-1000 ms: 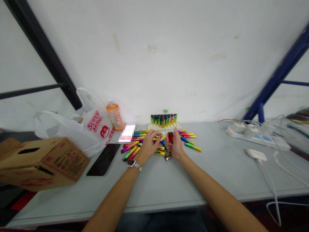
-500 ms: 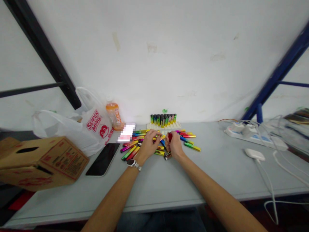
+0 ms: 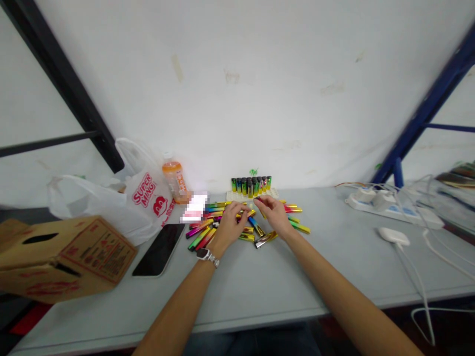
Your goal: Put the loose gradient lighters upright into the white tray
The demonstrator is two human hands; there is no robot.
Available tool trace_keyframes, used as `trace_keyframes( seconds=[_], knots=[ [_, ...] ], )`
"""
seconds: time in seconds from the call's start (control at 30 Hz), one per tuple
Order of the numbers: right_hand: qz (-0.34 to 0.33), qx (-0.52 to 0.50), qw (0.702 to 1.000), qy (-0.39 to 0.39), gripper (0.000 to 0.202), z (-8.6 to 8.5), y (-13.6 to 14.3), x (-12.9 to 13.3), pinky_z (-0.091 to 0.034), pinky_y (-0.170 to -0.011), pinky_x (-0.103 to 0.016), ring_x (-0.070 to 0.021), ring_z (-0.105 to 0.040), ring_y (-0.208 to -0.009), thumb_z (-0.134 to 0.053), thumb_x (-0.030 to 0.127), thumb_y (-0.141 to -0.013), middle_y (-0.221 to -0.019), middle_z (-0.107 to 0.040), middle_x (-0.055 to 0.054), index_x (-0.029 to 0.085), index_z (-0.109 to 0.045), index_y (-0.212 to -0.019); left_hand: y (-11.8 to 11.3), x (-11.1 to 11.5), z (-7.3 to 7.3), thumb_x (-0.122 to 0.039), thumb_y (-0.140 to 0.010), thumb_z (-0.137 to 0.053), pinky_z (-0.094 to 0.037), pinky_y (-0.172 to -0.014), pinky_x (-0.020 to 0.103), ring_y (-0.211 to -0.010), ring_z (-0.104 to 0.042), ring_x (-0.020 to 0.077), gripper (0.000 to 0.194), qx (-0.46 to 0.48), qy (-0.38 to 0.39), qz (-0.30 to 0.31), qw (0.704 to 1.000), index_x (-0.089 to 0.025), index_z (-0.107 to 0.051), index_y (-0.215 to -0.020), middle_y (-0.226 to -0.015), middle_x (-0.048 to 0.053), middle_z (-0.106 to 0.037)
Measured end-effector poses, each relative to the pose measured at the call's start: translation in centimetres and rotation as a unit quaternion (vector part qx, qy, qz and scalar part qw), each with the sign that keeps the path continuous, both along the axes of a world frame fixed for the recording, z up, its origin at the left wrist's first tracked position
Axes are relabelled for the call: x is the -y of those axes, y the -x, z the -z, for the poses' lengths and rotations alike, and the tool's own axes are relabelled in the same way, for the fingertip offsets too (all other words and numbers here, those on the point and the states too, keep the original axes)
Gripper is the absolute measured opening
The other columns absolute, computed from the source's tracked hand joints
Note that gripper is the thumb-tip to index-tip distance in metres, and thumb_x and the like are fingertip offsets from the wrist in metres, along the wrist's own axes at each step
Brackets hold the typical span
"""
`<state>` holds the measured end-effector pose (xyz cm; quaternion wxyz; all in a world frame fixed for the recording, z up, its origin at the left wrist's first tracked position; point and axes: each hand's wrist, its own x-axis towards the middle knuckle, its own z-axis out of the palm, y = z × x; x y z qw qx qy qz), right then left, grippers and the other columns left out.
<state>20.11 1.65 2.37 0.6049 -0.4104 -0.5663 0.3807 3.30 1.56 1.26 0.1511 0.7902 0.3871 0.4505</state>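
Several shiny coloured sticks (image 3: 200, 236) lie spread on the grey table around both hands. Over the middle of them is my left hand (image 3: 233, 222), its fingers curled near a yellow stick; whether it grips one is hard to make out. Pinched in my right hand (image 3: 273, 213) is a shiny stick (image 3: 261, 205), mostly hidden by the fingers. Behind the hands, several black-topped pieces (image 3: 251, 187) stand upright in a pale perforated tray (image 3: 273, 194). A silvery-gold stick (image 3: 265, 240) rests below my right hand.
At left are a cardboard box (image 3: 92, 254), a white plastic bag (image 3: 122, 212), a black phone (image 3: 159, 249) and an orange bottle (image 3: 174, 179). To the right lie a power strip (image 3: 404, 212), a white adapter (image 3: 393, 236) and cables. A wall stands behind.
My right hand has moved slightly up and right, its fingers now toward the tray. The red piece seen in it before no longer shows. My left hand has barely moved.
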Motion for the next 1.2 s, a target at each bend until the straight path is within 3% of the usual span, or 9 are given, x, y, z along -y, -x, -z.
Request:
trace_keyframes(
  seconds=[0.1, 0.23, 0.43, 0.73, 0.83, 1.07, 1.2],
  knots=[
    [0.065, 0.117, 0.99, -0.038, 0.029, -0.1, -2.1, -2.1, -0.045, -0.066, -0.029, -0.0152, -0.057, -0.071, -0.072, 0.043, -0.075, -0.087, -0.068, -0.004, 0.018, -0.071, -0.089, 0.0, -0.1, 0.1, -0.019, -0.094, -0.05, -0.049, -0.081, 0.032, -0.096, -0.058, 0.0188, 0.018, 0.001, 0.003, 0.001, 1.0, -0.02, -0.068, -0.096, -0.1, 0.006, -0.062],
    [0.059, 0.191, 0.977, -0.068, 0.03, -0.8, -3.8, -5.2, -0.047, -0.062, -0.029, -0.0156, -0.06, -0.064, -0.065, 0.037, -0.08, -0.085, -0.071, -0.004, 0.019, -0.069, -0.104, 0.1, -0.2, 0.2, -0.019, -0.093, -0.052, -0.049, -0.082, 0.033, -0.097, -0.058, 0.0192, 0.017, -0.001, 0.005, -0.003, 1.0, -0.02, -0.069, -0.096, -0.099, 0.006, -0.062],
    [0.054, 0.302, 0.943, -0.127, 0.02, -1.3, -3.9, -8.0, -0.046, -0.065, -0.028, -0.0156, -0.059, -0.063, -0.06, 0.03, -0.084, -0.073, -0.069, -0.002, 0.018, -0.068, -0.099, 0.1, -0.1, 0.1, -0.019, -0.093, -0.052, -0.05, -0.082, 0.033, -0.098, -0.058, 0.02, 0.017, 0.005, 0.011, -0.01, 1.0, -0.02, -0.069, -0.096, -0.1, 0.007, -0.062],
    [-0.01, 0.332, 0.935, -0.124, 0.013, -1.5, -3.8, -9.8, -0.045, -0.069, -0.029, -0.0153, -0.059, -0.067, -0.061, 0.022, -0.084, -0.075, -0.067, -0.001, 0.019, -0.07, -0.092, 0.1, -0.1, 0.3, -0.019, -0.093, -0.052, -0.05, -0.083, 0.034, -0.1, -0.058, 0.0202, 0.018, 0.0, 0.02, -0.014, 1.0, -0.02, -0.069, -0.097, -0.101, 0.007, -0.061],
    [-0.001, 0.361, 0.925, -0.121, 0.013, -1.3, -4.1, -10.6, -0.046, -0.076, -0.031, -0.0158, -0.058, -0.071, -0.062, 0.018, -0.082, -0.082, -0.065, -0.003, 0.018, -0.072, -0.091, 0.0, -0.1, 0.3, -0.02, -0.093, -0.052, -0.05, -0.081, 0.033, -0.099, -0.058, 0.0205, 0.017, -0.001, 0.023, -0.012, 1.0, -0.02, -0.069, -0.097, -0.101, 0.007, -0.061],
    [0.061, 0.42, 0.896, -0.131, 0.032, 0.1, -4.0, -9.8, -0.045, -0.096, -0.036, -0.0204, -0.056, -0.095, -0.059, 0.024, -0.088, -0.104, -0.048, -0.008, 0.018, -0.071, -0.118, 0.1, -0.2, 0.4, -0.021, -0.094, -0.051, -0.05, -0.087, 0.035, -0.102, -0.058, 0.0207, 0.018, -0.005, 0.018, -0.017, 1.0, -0.02, -0.069, -0.097, -0.102, 0.007, -0.061],
    [0.067, 0.443, 0.887, -0.111, 0.054, 0.0, -3.7, -7.5, -0.042, -0.103, -0.039, -0.0224, -0.054, -0.104, -0.053, 0.02, -0.09, -0.111, -0.045, -0.01, 0.019, -0.049, -0.143, 0.4, -0.2, 0.1, -0.02, -0.094, -0.05, -0.047, -0.096, 0.039, -0.105, -0.057, 0.0213, 0.018, -0.035, -0.003, -0.012, 0.999, -0.019, -0.067, -0.097, -0.102, 0.007, -0.061]
  ],
)
